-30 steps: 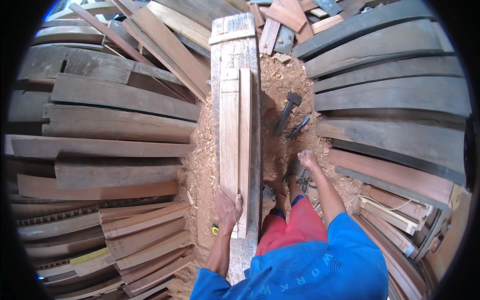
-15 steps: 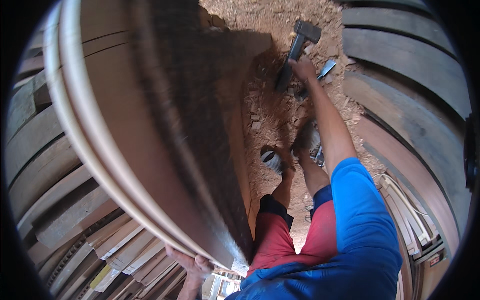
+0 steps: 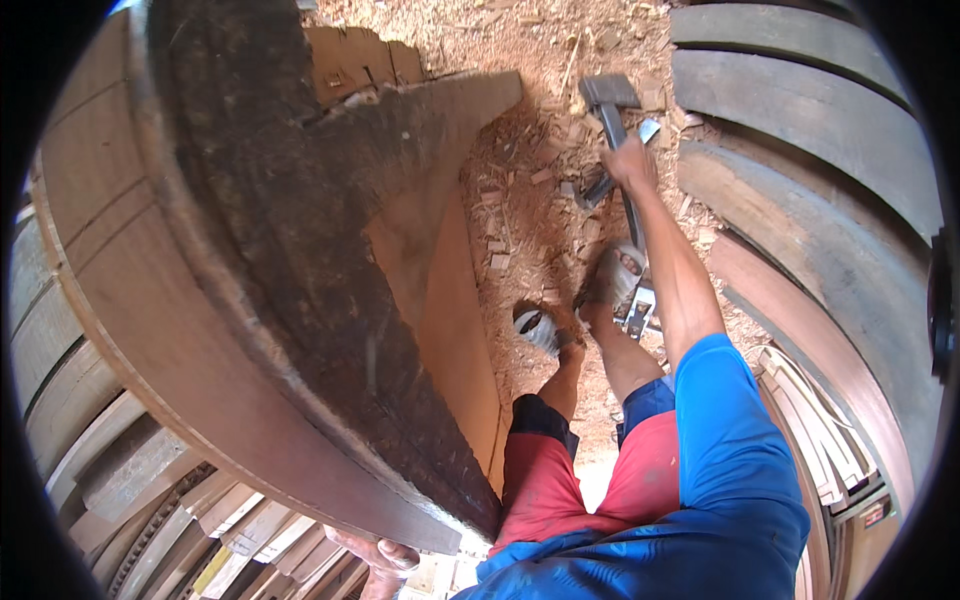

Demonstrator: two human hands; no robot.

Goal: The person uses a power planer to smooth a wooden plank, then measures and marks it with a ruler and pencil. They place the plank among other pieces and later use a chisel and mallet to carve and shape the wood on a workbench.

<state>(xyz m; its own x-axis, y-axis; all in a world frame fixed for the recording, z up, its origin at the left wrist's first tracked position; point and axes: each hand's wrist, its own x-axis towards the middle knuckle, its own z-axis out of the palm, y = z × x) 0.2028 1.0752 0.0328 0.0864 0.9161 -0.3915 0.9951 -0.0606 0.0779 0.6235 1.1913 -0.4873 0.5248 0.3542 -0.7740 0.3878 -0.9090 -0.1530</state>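
Head view — hammer [image 3: 611, 126] within right fingers [image 3: 617, 160]

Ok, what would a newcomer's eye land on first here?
First, the bench, looming dark and bent through the left half, with a board along it. Next, the right hand gripping a hammer over floor chips, upper right of centre. The left hand is at the board's near end, bottom edge of view.

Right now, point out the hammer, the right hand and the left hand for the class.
Hammer [image 3: 612, 125], head camera view: upper part of its handle.
Right hand [image 3: 630, 164], head camera view: back of the hand.
Left hand [image 3: 376, 556], head camera view: middle of the hand.
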